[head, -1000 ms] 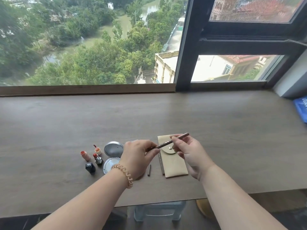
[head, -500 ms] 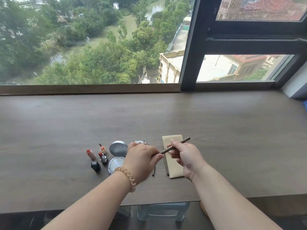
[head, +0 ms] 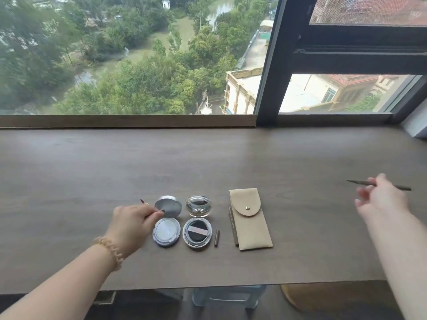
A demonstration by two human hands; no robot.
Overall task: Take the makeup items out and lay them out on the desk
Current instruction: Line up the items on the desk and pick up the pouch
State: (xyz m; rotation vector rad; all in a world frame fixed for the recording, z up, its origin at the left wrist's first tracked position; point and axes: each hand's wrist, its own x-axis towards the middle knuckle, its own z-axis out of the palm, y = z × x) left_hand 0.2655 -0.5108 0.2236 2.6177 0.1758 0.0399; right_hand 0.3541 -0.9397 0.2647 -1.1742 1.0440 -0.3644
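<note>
My right hand [head: 381,202] pinches a thin brown makeup pencil [head: 355,182] above the desk's right side, bare tip pointing left. My left hand [head: 131,219] hovers by the silver compact and pinches a small dark cap [head: 161,211] at its fingertips. A beige snap pouch [head: 250,225] lies flat in the middle, with a second pencil [head: 233,227] along its left edge. A loose cap [head: 217,238] lies left of that. The silver compact [head: 166,232] and a black-cushion compact [head: 197,234] lie open. My left hand hides the lipsticks; only a red tip [head: 142,200] shows.
The wooden desk [head: 300,158] runs along a window sill [head: 127,121], with a dark window frame [head: 268,65] at the back right. A stool [head: 226,296] stands below the front edge.
My hands have pulled apart. The right one carried the pencil far to the right; the left one moved left over the lipsticks. The black compact is uncovered.
</note>
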